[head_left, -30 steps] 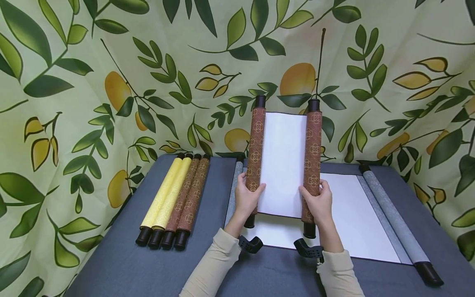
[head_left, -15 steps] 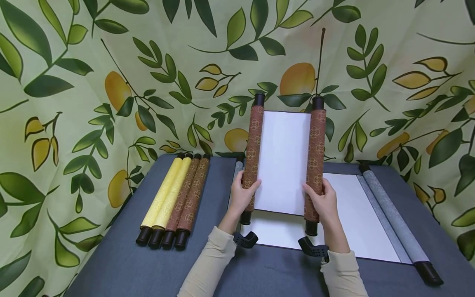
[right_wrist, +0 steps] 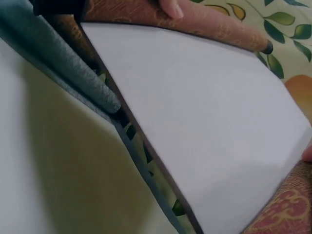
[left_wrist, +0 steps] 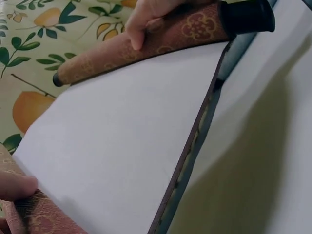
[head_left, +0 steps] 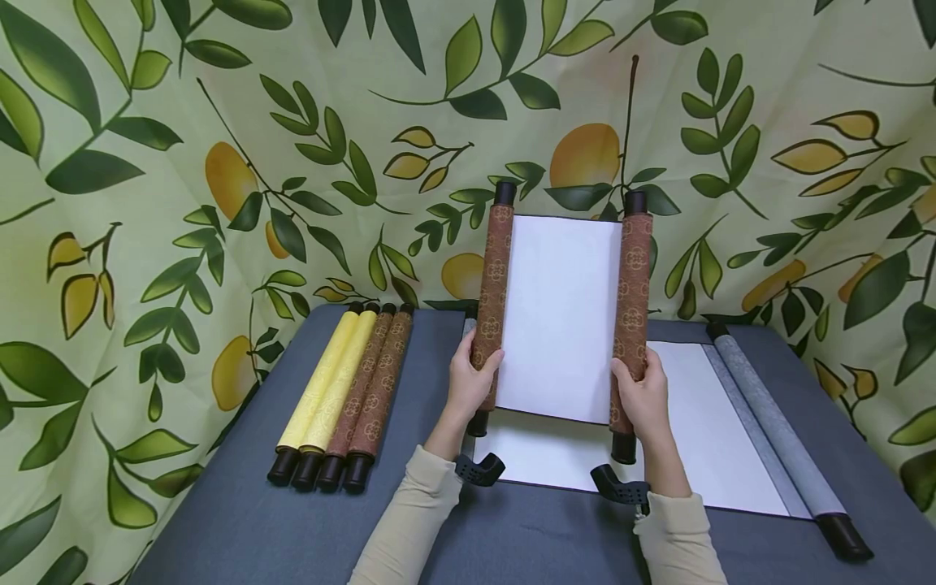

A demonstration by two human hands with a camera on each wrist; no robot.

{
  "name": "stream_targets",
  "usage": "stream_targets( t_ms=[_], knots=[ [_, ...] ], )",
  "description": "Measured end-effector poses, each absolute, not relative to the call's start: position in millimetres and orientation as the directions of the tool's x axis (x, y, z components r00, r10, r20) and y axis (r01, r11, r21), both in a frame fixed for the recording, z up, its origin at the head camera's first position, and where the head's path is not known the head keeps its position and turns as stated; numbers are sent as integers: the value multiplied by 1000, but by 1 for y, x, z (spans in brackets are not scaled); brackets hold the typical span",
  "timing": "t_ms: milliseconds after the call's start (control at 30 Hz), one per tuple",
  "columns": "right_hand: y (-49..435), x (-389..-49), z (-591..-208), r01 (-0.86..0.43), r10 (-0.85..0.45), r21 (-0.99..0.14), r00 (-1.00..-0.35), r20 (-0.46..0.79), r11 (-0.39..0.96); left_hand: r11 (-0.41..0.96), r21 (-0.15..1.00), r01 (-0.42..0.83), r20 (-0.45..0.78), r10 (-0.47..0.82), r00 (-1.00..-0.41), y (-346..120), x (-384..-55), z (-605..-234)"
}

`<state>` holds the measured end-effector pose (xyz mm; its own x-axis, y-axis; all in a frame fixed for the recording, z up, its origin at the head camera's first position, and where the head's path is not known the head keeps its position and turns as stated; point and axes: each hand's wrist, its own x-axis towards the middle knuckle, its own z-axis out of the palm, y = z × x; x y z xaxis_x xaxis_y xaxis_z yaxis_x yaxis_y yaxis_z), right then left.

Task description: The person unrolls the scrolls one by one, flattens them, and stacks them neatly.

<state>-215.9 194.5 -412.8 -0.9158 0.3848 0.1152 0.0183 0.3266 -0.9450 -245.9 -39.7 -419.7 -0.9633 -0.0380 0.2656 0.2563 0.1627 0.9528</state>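
A brown patterned scroll (head_left: 491,276) with black end knobs is held up, partly unrolled, in the head view. Its blank white sheet (head_left: 561,317) spans the two rolls. My left hand (head_left: 471,378) grips the lower part of the left roll, thumb on the front. My right hand (head_left: 642,390) grips the right roll (head_left: 633,284) the same way. Below and behind it, a larger grey-blue scroll (head_left: 778,422) lies unrolled on the table, its white sheet (head_left: 702,406) partly hidden by the raised scroll. In the left wrist view the stretched sheet (left_wrist: 122,122) shows between both rolls.
Two yellow rolled scrolls (head_left: 322,374) and two brown rolled scrolls (head_left: 380,390) lie side by side on the left of the dark blue table (head_left: 241,520). A leaf-and-fruit patterned cloth (head_left: 329,244) hangs behind the table. Each wrist wears a black camera mount (head_left: 478,470).
My hands have moved apart, the left one leftward and the right one rightward. The gap between the brown rolls is wider and more white sheet shows.
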Motion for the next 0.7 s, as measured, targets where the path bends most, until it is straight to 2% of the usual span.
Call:
stream_targets(
  t_ms=[267,433,700],
  knots=[
    [197,-215,-417,13,422,-924,-892,162,383,229,951,210,237,-101,-966,-34,-247,-426],
    [199,-213,-415,35,408,-927,-904,130,374,237,949,207,246,-148,-958,-33,-248,-427],
    [201,-213,-412,70,409,-933,-908,88,354,242,942,233,273,-149,-950,-37,-250,-427]
  ],
)
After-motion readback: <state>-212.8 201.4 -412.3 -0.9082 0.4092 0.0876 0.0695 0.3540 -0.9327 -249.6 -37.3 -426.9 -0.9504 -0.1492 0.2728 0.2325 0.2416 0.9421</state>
